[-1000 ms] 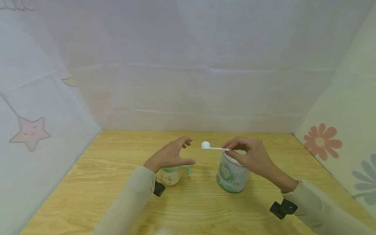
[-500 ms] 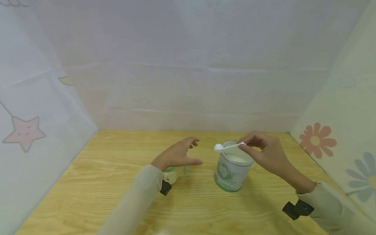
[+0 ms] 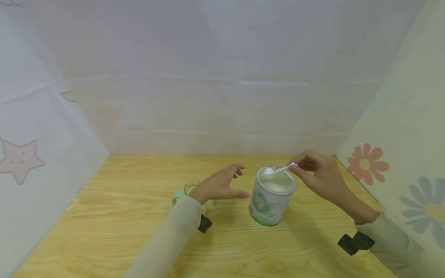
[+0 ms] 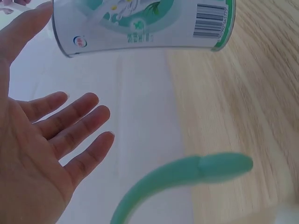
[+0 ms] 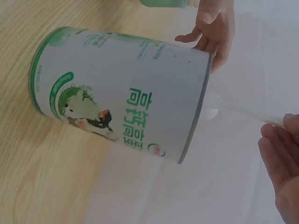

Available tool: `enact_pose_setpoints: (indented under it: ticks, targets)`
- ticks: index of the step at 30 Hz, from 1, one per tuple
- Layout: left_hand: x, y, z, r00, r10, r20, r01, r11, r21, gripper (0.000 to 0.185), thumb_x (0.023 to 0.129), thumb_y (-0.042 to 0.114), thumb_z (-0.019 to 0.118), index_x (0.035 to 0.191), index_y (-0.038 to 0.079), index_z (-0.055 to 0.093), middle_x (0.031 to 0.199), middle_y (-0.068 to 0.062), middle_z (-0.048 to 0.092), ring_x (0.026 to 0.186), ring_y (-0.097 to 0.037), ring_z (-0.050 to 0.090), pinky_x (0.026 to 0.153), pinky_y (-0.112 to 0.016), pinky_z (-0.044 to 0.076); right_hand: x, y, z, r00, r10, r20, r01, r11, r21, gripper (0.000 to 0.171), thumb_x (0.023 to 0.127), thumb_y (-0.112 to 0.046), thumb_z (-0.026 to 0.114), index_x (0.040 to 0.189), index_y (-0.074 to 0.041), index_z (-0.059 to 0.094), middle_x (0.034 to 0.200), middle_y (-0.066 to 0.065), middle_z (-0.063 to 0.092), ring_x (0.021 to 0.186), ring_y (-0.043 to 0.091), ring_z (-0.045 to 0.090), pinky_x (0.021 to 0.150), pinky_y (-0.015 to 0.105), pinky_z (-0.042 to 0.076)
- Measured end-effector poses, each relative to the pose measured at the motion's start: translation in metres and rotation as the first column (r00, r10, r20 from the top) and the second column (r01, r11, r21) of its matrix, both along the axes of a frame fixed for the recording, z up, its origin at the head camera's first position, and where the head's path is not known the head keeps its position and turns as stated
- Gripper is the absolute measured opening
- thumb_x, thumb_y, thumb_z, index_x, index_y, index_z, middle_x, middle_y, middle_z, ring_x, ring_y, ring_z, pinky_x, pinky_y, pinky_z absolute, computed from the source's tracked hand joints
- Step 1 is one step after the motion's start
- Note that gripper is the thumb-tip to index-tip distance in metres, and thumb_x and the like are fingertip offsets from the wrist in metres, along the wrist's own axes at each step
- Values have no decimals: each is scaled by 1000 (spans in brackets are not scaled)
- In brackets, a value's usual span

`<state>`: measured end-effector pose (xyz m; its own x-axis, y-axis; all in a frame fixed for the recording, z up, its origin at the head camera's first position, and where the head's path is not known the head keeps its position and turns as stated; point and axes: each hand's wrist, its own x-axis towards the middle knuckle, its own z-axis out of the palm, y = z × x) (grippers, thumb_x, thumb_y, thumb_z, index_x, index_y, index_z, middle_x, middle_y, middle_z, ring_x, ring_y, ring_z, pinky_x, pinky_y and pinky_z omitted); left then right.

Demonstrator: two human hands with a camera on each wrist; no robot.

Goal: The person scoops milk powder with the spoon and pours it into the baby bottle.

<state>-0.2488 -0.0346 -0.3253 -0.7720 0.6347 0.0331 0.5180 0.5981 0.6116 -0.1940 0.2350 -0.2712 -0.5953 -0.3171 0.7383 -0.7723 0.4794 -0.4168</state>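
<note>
The fingers (image 3: 301, 165) of the right hand (image 3: 321, 178) pinch the far end of a white plastic scoop's handle, thumb under and forefinger over, holding the scoop (image 3: 278, 170) with its bowl just above the open mouth of a milk-powder tin (image 3: 270, 195). The left hand (image 3: 222, 184) hovers just left of the tin with its fingers (image 4: 77, 123) spread and relaxed, palm turned toward the can, holding nothing and not touching it. The tin stands upright on the pale wooden worktop (image 3: 121, 216), right of centre: a white cylinder with a green band at its base, green lettering and a printed picture on its side, lid off, white powder filling it to a little below the rim. Behind the left wrist, partly hidden, stands a small clear cup (image 3: 191, 189) with mint-green handles. Pale printed sheets with a star (image 3: 17, 159) and flowers (image 3: 365, 163) wall the worktop in. Judging from the light pinch so far out on the thin handle, the scoop could twist or slip and shed powder over the rim; and with no hand steadying the tin, a firm dig into the powder could tip or shove it.
</note>
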Motion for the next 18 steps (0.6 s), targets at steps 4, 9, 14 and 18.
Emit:
enact_pose_setpoints:
  ticks: [4,9,14,18]
  targets:
    - [2,8,-3,1000,-14,23,14,999,40,85,83,45,71,149,15,26,143,-6,46,130,-21,45,103,-43,42,-2,3,-2,999,-50,21,49,998,31,20,75,15,70,80,-3,64,78,11,67,70,-1,64,65,10,52]
    - [2,15,-11,998,-24,55,19,996,88,88,83,47,71,149,15,24,142,-5,45,130,-22,45,104,-42,42,-5,6,-6,996,-71,51,69,997,34,21,74,17,69,79,-2,64,77,9,67,68,0,64,64,11,52]
    - [3,23,-18,996,-27,84,16,992,129,92,82,45,72,151,14,20,146,-7,39,132,-24,42,105,-43,40,-8,8,-11,993,-96,68,90,992,83,20,76,14,70,81,-4,63,77,6,66,70,-3,62,66,10,52]
    - [3,29,-23,994,-40,98,24,987,159,93,82,43,73,152,13,17,147,-8,36,132,-24,40,105,-45,40,-11,8,-15,993,-103,53,95,986,137,21,76,12,71,81,-6,62,78,2,66,71,-3,61,67,9,51]
